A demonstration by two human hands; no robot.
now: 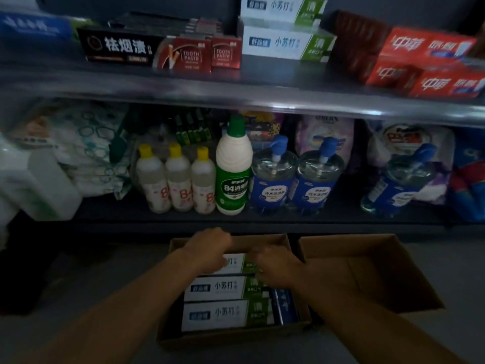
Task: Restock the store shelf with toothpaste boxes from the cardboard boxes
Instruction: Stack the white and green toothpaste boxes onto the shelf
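Both hands, left (pixel 210 249) and right (pixel 275 264), curl over the far toothpaste box (pixel 236 262) in the carton (pixel 231 334) at 6 o'clock; whether they grip it, I cannot tell. An uneven lift could tip it, and the stack (pixel 286 43) at 12 o'clock looks easy to knock.

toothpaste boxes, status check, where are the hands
Left hand and right hand both on the far white-green toothpaste box in the left carton. Not lifted yet. Nothing in the way.

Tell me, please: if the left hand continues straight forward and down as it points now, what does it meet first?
Probably the far white-and-green toothpaste box in the cardboard box; the left hand already lies over its left end. Behind comes the carton's far wall, though depth is unclear.
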